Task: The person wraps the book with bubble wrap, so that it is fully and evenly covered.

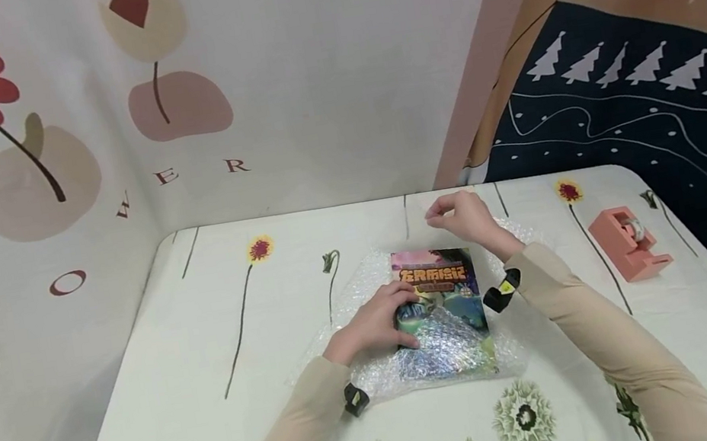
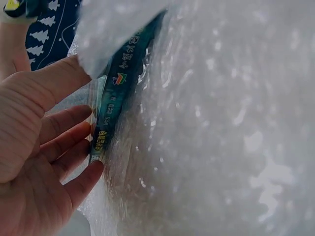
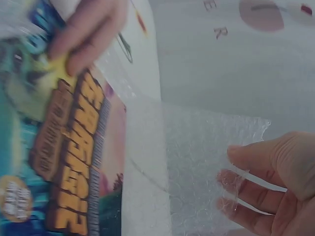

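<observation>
Flowery-print tabletop under everything; big sheet of bubble wrap spread on it, a bit right of centre in the head view; the book lies face up on that sheet, with wrap over the lower part of its cover; left hand rests at the book's left edge, fingers loosely spread and not gripping; right hand is up past the top edge, thumb and fingers nearly closed, pinching the wrap's edge; pinkish tape dispenser sits well off to the right.
</observation>
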`<state>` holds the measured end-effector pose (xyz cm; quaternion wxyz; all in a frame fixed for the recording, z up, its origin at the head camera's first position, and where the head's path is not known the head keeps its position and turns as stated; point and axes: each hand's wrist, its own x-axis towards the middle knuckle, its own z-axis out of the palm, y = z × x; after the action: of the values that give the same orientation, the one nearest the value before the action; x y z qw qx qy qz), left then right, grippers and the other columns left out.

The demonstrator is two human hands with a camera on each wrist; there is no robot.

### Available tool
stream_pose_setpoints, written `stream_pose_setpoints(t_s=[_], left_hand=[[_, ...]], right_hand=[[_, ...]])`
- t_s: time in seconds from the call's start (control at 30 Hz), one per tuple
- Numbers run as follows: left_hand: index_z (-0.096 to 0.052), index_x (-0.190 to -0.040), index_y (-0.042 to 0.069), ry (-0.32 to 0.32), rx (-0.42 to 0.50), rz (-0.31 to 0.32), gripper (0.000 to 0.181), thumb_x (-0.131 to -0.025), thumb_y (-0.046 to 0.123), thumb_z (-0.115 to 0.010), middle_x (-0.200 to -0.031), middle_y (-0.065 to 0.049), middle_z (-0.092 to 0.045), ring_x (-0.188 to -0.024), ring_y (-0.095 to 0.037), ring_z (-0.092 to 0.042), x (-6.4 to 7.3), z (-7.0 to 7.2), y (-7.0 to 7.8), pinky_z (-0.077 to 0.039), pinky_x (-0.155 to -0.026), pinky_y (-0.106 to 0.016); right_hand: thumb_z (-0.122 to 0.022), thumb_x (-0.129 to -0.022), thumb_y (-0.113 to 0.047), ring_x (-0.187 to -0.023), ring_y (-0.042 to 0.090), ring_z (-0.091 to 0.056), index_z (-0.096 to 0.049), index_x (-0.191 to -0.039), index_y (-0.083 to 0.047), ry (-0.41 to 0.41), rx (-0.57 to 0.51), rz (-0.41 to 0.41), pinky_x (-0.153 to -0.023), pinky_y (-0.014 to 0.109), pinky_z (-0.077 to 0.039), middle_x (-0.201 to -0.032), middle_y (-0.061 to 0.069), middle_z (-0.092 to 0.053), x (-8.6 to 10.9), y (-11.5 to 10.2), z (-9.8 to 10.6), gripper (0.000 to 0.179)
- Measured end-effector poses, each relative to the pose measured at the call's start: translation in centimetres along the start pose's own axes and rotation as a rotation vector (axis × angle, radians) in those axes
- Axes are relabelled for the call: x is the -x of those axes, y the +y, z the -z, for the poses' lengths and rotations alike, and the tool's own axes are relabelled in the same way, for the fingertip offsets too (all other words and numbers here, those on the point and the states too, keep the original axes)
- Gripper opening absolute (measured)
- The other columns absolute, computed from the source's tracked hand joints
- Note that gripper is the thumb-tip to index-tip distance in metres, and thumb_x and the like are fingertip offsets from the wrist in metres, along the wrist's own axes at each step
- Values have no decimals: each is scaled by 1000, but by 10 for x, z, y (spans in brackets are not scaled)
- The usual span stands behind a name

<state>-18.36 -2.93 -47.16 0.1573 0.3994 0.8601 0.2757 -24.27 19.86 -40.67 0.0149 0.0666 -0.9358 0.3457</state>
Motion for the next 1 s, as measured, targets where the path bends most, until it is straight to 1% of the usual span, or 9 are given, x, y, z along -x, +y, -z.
stream_pose_setpoints(t_s=[0.13,0.27,0.37,0.5,0.6,0.7,0.87,0.93,1.0], left_hand=[[-53,-127,5,0,0,10,71,-68,32,-83,-140,-6,-40,-129,-24,-36,0,0,-2,-31,-107,-38],[-53,-127,4,5,13,7,72,-68,31,-83,-140,-7,-41,-130,-25,-36,0,1,-3,-32,-106,-39],[-53,-128,3,9,18,-2,72,-68,30,-83,-140,-7,-41,-130,-25,-36,0,1,-2,-32,-106,-39],[-52,-127,2,9,20,-9,72,-68,29,-83,-139,-8,-42,-130,-26,-36,0,1,-1,-33,-106,-40],[-52,-128,2,7,17,-10,72,-68,30,-82,-139,-8,-42,-130,-26,-36,-1,0,-1,-33,-105,-40],[-50,-130,2,4,4,-2,75,-69,32,-82,-141,-8,-40,-131,-26,-35,-1,-1,-1,-33,-105,-41],[-48,-128,3,12,-5,26,74,-69,32,-82,-139,-8,-40,-125,-23,-41,0,-2,2,-39,-101,-38],[-46,-126,4,24,-11,37,74,-68,32,-83,-134,-8,-41,-119,-22,-46,0,-2,4,-43,-96,-36],[-44,-125,4,43,-32,44,76,-67,33,-84,-129,-8,-40,-111,-21,-49,0,-2,6,-46,-91,-34]], right_hand=[[-65,-88,-16,-81,25,-62,-72,-89,-6,3,49,67,-71,40,-49,-92,10,-69,18,-5,-3,12],[-67,-86,-13,-53,16,-53,-73,-85,-7,9,85,129,-57,36,-46,-86,9,-71,35,-7,-9,9],[-70,-84,-12,-40,12,-41,-73,-84,-7,33,141,193,-64,42,-49,-80,8,-71,44,-7,-14,6],[-73,-81,-9,-52,16,-58,-73,-80,-8,66,250,315,-92,57,-41,-77,6,-71,54,-4,-20,2],[-74,-79,-7,-67,20,-65,-73,-80,-9,65,306,367,-97,59,-35,-78,4,-71,62,-2,-25,3],[-75,-77,-5,-68,19,-64,-74,-82,-11,53,333,395,-99,56,-35,-78,3,-70,68,2,-30,7],[-72,-79,-2,-70,18,-63,-74,-83,-10,-1,328,477,-78,37,-52,-76,2,-67,75,11,-35,8],[-70,-81,-2,-71,18,-64,-73,-85,-8,-30,320,499,-67,30,-52,-78,3,-67,78,14,-37,8],[-69,-82,-2,-74,17,-64,-74,-87,-7,-56,309,506,-66,26,-52,-81,4,-69,79,16,-38,10]])
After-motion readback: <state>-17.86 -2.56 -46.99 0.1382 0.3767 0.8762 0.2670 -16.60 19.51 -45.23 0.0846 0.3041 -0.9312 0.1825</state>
